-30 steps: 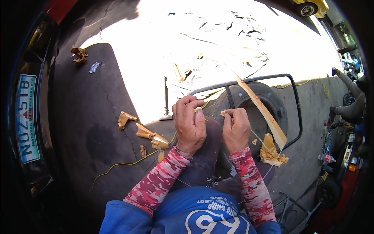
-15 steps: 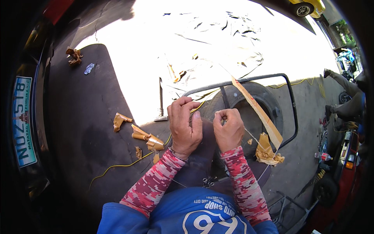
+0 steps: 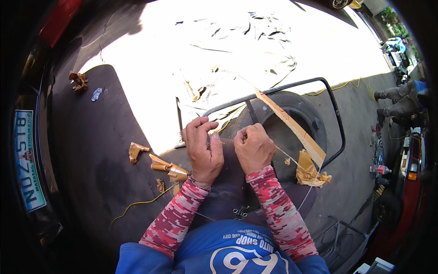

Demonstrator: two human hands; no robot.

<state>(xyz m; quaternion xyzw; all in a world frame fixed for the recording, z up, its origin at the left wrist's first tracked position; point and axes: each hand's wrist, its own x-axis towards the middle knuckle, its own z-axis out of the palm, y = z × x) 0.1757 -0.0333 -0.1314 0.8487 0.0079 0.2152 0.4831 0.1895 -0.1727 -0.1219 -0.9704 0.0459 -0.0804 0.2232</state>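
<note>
My left hand [image 3: 202,150] is raised in front of me, palm turned inward. Its fingers are loosely bent and the thumb stands apart, with nothing plainly held. Beside it, a short gap away, my right hand [image 3: 255,150] is closed in a pinch; its fingers hide whatever is between them. A thin pale strand [image 3: 288,156] shows beyond the right hand's outer side and runs down toward crumpled brown paper [image 3: 312,176]. A long torn strip of brown paper [image 3: 292,125] leans across a black bent-tube frame [image 3: 337,109], over a tyre [image 3: 279,107].
Crumpled brown paper pieces [image 3: 175,171] and a yellow cord [image 3: 137,204] lie on the floor at left. A dark car with a licence plate [image 3: 30,160] stands far left. At right are another person's legs [image 3: 394,101], a plastic bottle [image 3: 380,169] and a red car [image 3: 404,201].
Both hands and most of the scene sit slightly farther left in the picture. The hands keep nearly the same shape and gap. The other person's legs at right have shifted.
</note>
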